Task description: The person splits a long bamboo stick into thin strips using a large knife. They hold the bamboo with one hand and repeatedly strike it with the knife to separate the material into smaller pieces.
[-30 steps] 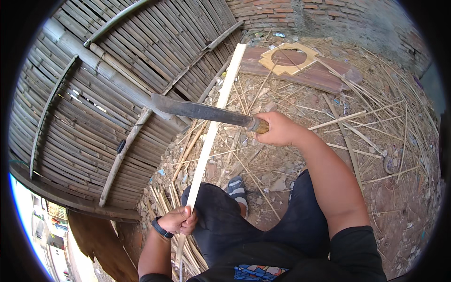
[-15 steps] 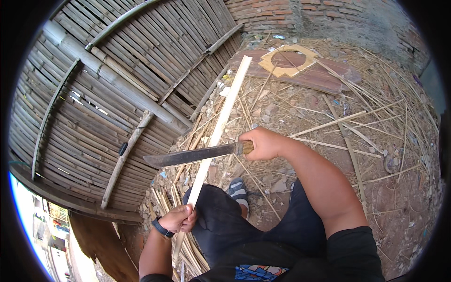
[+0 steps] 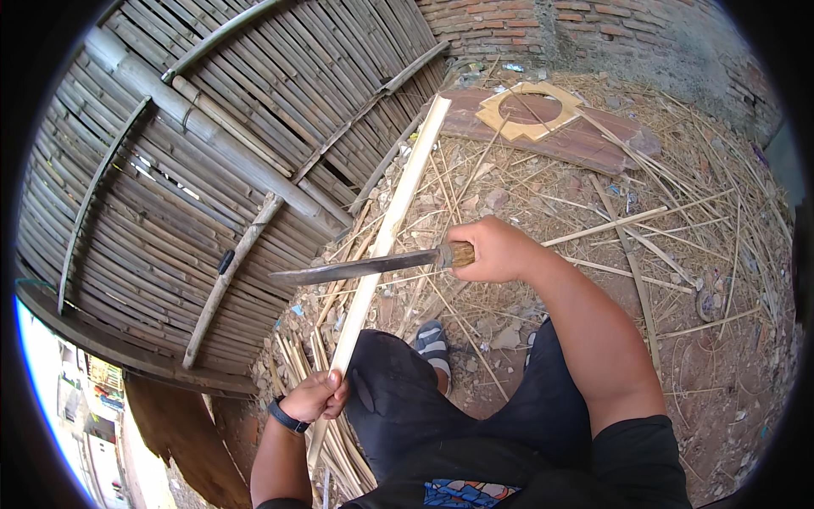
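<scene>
My left hand (image 3: 316, 396) is closed round the lower part of a long pale bamboo strip (image 3: 396, 210), which slants up and away to the right. In my right hand (image 3: 490, 248) is the wooden handle of a machete (image 3: 360, 267). Its dark blade points left and lies across the strip at about mid-length; whether the edge bites into it I cannot tell. Below my left hand, a bundle of split bamboo strips (image 3: 341, 454) lies beside my left leg.
A bamboo-slat wall (image 3: 246, 110) rises at the left, a brick wall (image 3: 593, 30) at the back. On the littered ground lie a brown board (image 3: 458, 119), a yellowish frame with a round hole (image 3: 564, 120) and several loose strips (image 3: 606, 225). My sandalled foot (image 3: 432, 343) stands below the blade.
My right hand and the machete have shifted slightly up and to the right, and the blade looks narrower, turned more edge-on. My left hand keeps its grip on the bamboo strip.
</scene>
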Motion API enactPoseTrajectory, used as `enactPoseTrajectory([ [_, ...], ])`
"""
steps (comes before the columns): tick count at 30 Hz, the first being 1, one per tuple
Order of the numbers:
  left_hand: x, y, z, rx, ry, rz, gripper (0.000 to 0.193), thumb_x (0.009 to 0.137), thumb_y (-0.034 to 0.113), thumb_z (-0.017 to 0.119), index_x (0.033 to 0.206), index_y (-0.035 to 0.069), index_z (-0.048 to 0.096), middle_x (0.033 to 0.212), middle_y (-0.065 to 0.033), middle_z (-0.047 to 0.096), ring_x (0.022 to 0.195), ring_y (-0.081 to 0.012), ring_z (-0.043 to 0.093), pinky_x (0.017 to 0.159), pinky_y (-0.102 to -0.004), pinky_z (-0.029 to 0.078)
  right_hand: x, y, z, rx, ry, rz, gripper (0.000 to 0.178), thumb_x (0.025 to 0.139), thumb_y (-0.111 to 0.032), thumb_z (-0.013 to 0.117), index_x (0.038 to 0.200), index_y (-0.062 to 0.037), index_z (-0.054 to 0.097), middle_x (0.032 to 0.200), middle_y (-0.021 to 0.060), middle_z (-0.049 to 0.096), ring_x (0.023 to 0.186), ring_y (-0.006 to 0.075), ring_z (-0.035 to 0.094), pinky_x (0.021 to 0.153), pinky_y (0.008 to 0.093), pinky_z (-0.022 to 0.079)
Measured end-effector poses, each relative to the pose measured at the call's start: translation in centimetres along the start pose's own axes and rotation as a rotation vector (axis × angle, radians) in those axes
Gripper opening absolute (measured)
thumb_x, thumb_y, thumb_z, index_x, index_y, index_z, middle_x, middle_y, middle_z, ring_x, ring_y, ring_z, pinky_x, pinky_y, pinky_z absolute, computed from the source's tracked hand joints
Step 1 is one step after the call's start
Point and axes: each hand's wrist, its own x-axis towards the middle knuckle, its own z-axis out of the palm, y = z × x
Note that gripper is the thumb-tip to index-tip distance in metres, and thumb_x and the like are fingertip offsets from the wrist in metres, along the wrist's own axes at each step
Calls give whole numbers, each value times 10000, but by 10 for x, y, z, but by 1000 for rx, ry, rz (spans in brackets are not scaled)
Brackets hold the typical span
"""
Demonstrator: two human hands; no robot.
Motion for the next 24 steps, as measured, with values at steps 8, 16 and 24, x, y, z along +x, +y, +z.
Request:
enactPoseTrajectory([
  [8,-35,0,-3,285,341,-71,461,1044,441,480,787,63,536,632,6,479,528,-97,425,506,-259,367,-7,37,-43,-202,489,161,388,745,-326,788,992,-49,672,798,159,679,781,344,666,686,456,514],
  [16,-28,-8,5,1217,855,354,400,1021,298,527,749,6,560,611,-201,516,536,-370,528,542,-422,422,-4,25,-26,-500,476,-90,332,782,-273,779,993,-67,627,821,129,679,796,349,670,696,460,526],
  [24,-36,-13,-3,1335,902,304,345,979,243,577,724,15,534,651,-219,560,629,-449,561,558,-500,425,-7,40,-31,-474,376,66,262,766,-226,779,945,-107,629,807,110,675,782,336,670,696,469,523],
])
